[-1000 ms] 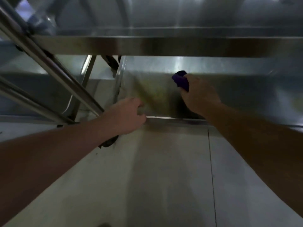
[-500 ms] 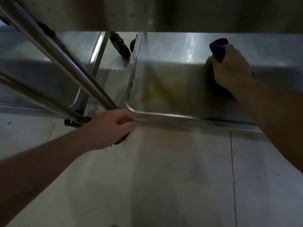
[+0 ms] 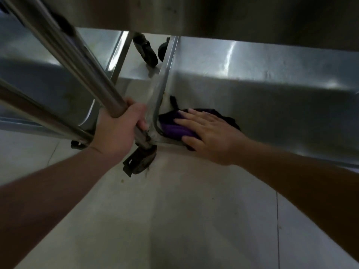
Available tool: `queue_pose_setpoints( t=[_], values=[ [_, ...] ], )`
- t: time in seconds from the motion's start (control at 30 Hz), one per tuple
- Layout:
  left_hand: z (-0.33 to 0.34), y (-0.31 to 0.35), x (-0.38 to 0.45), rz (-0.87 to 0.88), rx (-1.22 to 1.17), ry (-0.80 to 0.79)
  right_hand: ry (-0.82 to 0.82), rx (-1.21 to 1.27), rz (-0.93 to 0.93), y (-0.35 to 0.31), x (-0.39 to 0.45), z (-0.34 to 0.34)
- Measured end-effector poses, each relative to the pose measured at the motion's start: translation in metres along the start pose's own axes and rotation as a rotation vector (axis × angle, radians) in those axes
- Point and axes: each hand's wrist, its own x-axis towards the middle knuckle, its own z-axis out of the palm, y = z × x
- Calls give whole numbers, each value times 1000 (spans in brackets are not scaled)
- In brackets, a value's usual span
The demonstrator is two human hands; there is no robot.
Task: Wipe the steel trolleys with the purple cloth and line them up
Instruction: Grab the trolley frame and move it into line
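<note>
two hands are at work low on a steel trolley. the left hand point(image 3: 118, 131) is curled tight round the trolley's upright post point(image 3: 91, 78), just above the caster wheel point(image 3: 140, 160), thumb wrapped over the tube. the right hand point(image 3: 209, 136) lies flat with straight, spread fingers, pressing the purple cloth point(image 3: 174, 126) down onto the bottom shelf point(image 3: 272, 105). the cloth is bunched under the palm and fingertips, tucked into the shelf's near left corner, right beside the raised rim and close to the left hand's post; part of it pokes out ahead of the fingers and a dark fold shows behind the hand. half a second earlier the right hand was bunched round the cloth far back on the shelf, well to the right, and the left fist sat lower at the shelf's corner; now the cloth has come forward to the corner and the left hand has climbed onto the post. pale floor tiles point(image 3: 174, 220) fill the foreground.
</note>
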Motion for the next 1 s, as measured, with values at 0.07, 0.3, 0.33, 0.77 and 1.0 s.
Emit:
queue_pose_setpoints(
  t=[0.07, 0.3, 0.33, 0.77, 1.0],
  values=[
    [-1, -4, 3, 22, -6, -12, 62, -31, 87, 31, -14, -14],
    [4, -5, 3, -5, -46, 33, 340, -12, 658, 103, 72, -69],
    [5, -4, 2, -2, -39, 43, 338, -29, 659, 91, 91, -67],
    [5, 4, -2, -26, -66, 4, 95, -60, 28, 31, 81, -30],
    [7, 6, -3, -42, -74, 24, 281, 137, 518, 38, 208, -66]
  ],
)
